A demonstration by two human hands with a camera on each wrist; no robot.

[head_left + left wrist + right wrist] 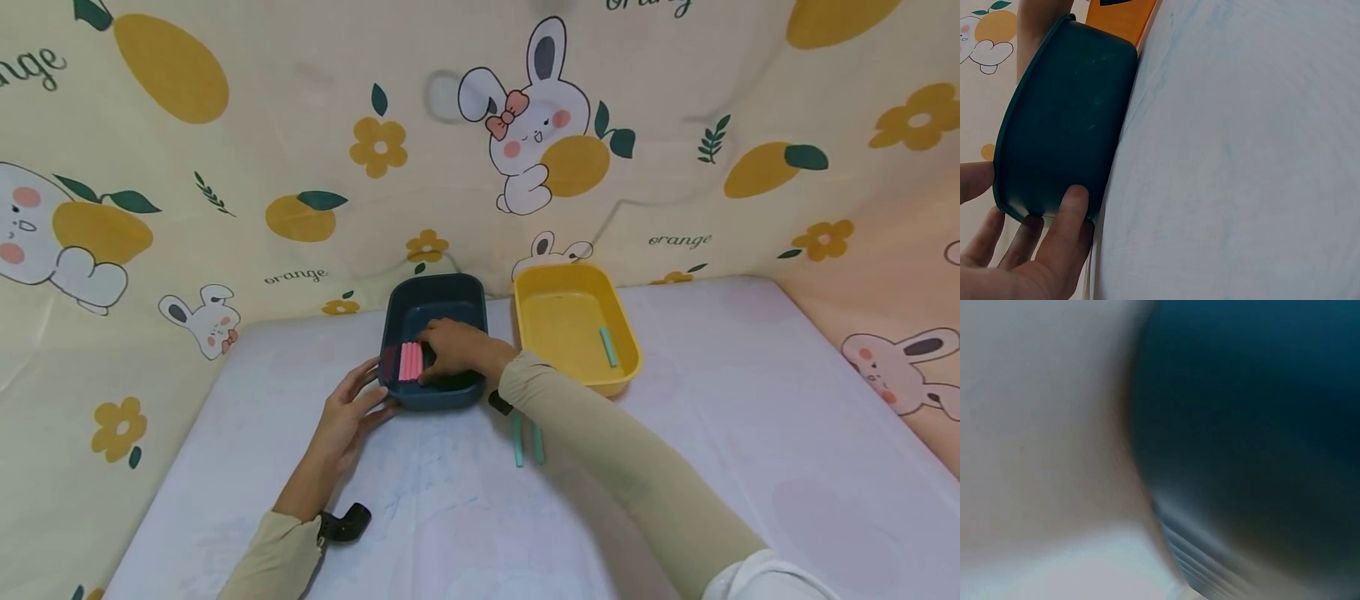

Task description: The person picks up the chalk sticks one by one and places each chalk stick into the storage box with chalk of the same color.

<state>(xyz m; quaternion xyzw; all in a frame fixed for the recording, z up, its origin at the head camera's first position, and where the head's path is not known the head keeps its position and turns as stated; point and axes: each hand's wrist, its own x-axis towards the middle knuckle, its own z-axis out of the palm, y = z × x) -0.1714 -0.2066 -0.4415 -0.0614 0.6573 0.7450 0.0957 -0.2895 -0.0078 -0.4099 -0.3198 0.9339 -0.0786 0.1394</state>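
Head view, far left: cream cloth backdrop (67, 350) printed with white rabbits, orange fruit and flowers, hanging behind everything.
Left hand (347, 421): fingers mostly extended, resting against the left end of a deep, dark-blue plastic bin with rounded corners (442, 402); from the left wrist I see fingertips touching its wall.
Dark bundle: a small, dark maroon block or set of sticks (389, 364), too dim to make out, inside the bin by its left wall.
Pink sticks: a row of slim, bright pink sticks (410, 362) inside the bin, side by side, just right of the dark bundle.
Right hand (456, 346): reaching into the bin, fingertips at the pink sticks; whether it grips them I cannot tell, and the right wrist view is blurred.
Loose sticks: two slim mint-green sticks (537, 443) on the white-covered bench (750, 417), beside the right forearm.
Yellow tray: rounded rectangular plastic tray (558, 333), right of the bin, with one short mint-green stick (608, 347) inside.
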